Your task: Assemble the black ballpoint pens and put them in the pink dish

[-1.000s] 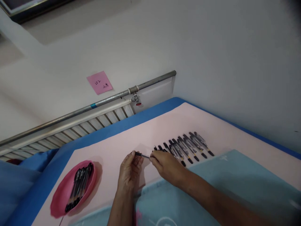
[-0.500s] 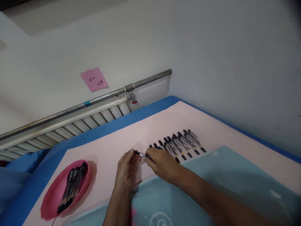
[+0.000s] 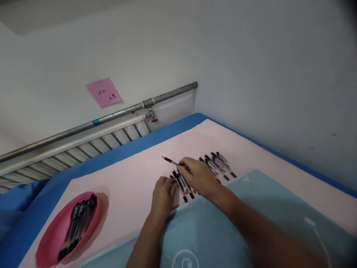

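Note:
My right hand (image 3: pixel 197 176) pinches a black pen (image 3: pixel 170 161) whose tip juts out to the left, held just above the pink sheet (image 3: pixel 134 178). It hovers over a row of black pens (image 3: pixel 216 163) laid side by side on the sheet. My left hand (image 3: pixel 162 196) rests curled on the sheet just left of the row's near end, fingertips touching the nearest pens (image 3: pixel 181 186). What the left fingers hold, if anything, is hidden.
A pink dish (image 3: pixel 47 238) with several black pens stands at the lower left. A light blue cloth (image 3: pixel 264 216) covers the near right. A blue table edge (image 3: pixel 117 152), a radiator (image 3: pixel 69 149), a pipe and a pink note (image 3: pixel 103 92) on the wall lie beyond.
Both hands held one pen between them earlier. Now the left hand has let go and dropped to the sheet, and the right hand has carried the pen up and toward the row.

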